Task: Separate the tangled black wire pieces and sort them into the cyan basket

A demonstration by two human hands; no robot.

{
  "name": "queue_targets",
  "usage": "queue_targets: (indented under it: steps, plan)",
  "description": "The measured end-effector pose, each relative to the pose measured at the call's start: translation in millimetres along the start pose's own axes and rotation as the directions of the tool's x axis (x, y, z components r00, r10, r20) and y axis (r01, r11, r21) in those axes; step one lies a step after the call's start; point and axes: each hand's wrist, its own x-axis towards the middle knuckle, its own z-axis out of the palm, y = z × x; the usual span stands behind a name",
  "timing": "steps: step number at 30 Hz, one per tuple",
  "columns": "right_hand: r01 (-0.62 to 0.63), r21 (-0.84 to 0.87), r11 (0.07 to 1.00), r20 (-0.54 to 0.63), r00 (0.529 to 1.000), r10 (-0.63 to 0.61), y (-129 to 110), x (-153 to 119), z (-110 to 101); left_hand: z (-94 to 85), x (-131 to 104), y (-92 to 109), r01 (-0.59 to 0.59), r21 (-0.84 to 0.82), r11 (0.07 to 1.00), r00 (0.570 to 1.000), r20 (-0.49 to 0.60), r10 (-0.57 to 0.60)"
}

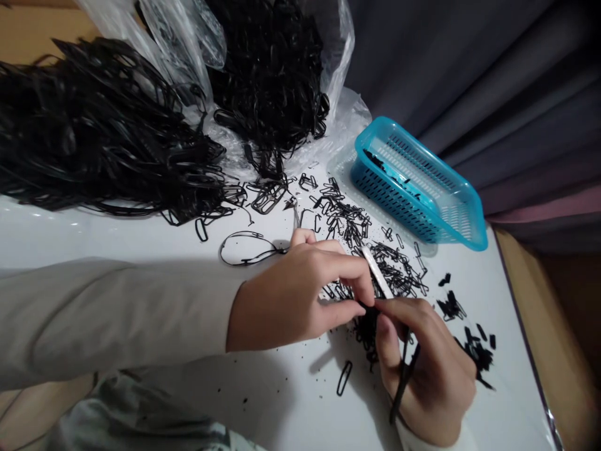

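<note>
My left hand (300, 288) reaches in from the left, thumb and index finger pinched on a small black piece that is mostly hidden by the fingers. Right against it, my right hand (427, 369) is closed, its index fingertip meeting the same spot. A slim black two-armed tool (404, 379), perhaps tweezers, sticks out of the right palm. Under and beyond the fingers lies a scattered pile of small black loops (392, 266). A white stick (375, 270) rests on that pile. Behind my left hand a larger black loop (248, 247) lies on the white tabletop (188, 394).
A blue perforated basket (462, 235) with some black bits stands at the back right. Big heaps of black strips (94, 131) and a plastic bag of black loops (270, 81) fill the back left. Small black piles (476, 351) lie at right, near the table edge. A dark curtain (469, 81) hangs behind.
</note>
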Motion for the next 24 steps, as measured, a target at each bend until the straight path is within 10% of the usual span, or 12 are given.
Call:
queue_targets:
  steps: [15, 21, 24]
  plan:
    - [-0.062, -0.101, 0.993, -0.042, 0.997, 0.058, 4.9, 4.3, 0.6, 0.5, 2.4, -3.9, 0.092, -0.068, 0.993, 0.995, 0.03, -0.09]
    - [-0.204, -0.347, 0.915, -0.441, 0.897, 0.033, 65.8, 63.5, -39.0, -18.2, 14.5, -9.0, 0.149, 0.115, 0.982, 0.988, 0.028, -0.153]
    - [-0.283, -0.392, 0.875, -0.418, 0.903, 0.104, 102.8, 95.9, -57.2, -30.7, 23.2, -16.5, 0.099, 0.285, 0.953, 0.993, 0.038, -0.114]
